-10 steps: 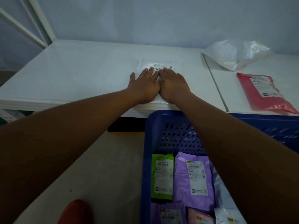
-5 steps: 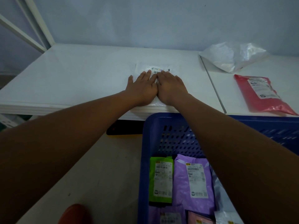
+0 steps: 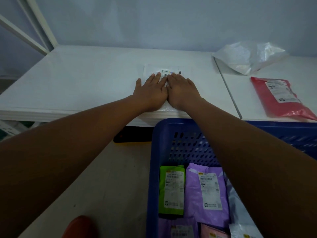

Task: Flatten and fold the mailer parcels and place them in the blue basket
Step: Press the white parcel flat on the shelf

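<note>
A white mailer parcel [image 3: 163, 70] with a barcode label lies flat on the white table [image 3: 85, 79] near its front edge. My left hand [image 3: 151, 91] and my right hand [image 3: 183, 91] rest palm-down on it side by side, fingers spread and touching each other, covering most of it. Below the table edge stands the blue basket [image 3: 181, 134]. Inside it lie a green mailer [image 3: 171, 189], a purple mailer [image 3: 205, 194] and other folded parcels. A red mailer [image 3: 281, 98] and a crumpled clear-white mailer [image 3: 248, 57] lie on the table at the right.
A thin seam or rod [image 3: 228, 90] divides the table right of my hands. White frame bars [image 3: 37, 28] rise at the far left. A dark object [image 3: 132, 136] sits under the table edge. A red-orange object [image 3: 80, 225] shows at the bottom.
Both hands stay pressed on the white parcel and have slid slightly toward me, so more of its label end shows. The view has shifted a little.
</note>
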Motion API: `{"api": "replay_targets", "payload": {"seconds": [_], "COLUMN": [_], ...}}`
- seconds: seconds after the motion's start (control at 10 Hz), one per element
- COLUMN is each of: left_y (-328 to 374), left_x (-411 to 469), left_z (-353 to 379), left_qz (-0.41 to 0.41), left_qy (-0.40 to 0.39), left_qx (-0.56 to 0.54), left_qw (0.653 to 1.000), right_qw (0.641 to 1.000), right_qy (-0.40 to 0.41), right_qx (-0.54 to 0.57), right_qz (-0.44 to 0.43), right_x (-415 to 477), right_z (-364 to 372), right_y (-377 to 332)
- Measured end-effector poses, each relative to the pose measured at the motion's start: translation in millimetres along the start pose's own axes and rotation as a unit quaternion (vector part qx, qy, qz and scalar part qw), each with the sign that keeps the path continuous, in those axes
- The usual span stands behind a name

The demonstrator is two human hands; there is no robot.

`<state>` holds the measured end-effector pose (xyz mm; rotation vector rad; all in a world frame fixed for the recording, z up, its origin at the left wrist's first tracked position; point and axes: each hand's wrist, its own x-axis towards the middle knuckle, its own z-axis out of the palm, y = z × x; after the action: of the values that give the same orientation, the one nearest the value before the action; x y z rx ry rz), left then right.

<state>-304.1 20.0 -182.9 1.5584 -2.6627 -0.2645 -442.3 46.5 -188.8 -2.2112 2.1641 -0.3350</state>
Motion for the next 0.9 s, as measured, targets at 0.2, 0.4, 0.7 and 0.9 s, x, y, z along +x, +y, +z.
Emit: {"api": "replay_targets", "payload": {"seconds": [0.2, 0.4, 0.7, 0.9], "left_y": [-1.3, -2.9, -4.0, -3.9], "left_x": [0.5, 1.2, 0.8, 0.3], "left_z": [-0.6, -3.1, -1.0, 0.6], "left_qz": [0.001, 0.009, 0.005, 0.004], "left_qy": [-0.005, -0.019, -0.012, 0.000], "left_qx": [-0.001, 0.002, -0.001, -0.010], "left_qw": [1.000, 1.000, 1.000, 1.000], "right_qw": [1.000, 1.000, 1.000, 1.000], "right_qy": [-0.007, -0.008, -0.012, -0.024], "right_qx": [-0.002, 0.005, 0.002, 0.003], "right_qz": [0.001, 0.001, 0.000, 0.006], "right_x": [-0.2, 0.0, -1.4, -1.7], "right_z": [-2.4, -2.8, -2.8, -5.6], "right_y": [-1.2, -0.7, -2.4, -3.3]}}
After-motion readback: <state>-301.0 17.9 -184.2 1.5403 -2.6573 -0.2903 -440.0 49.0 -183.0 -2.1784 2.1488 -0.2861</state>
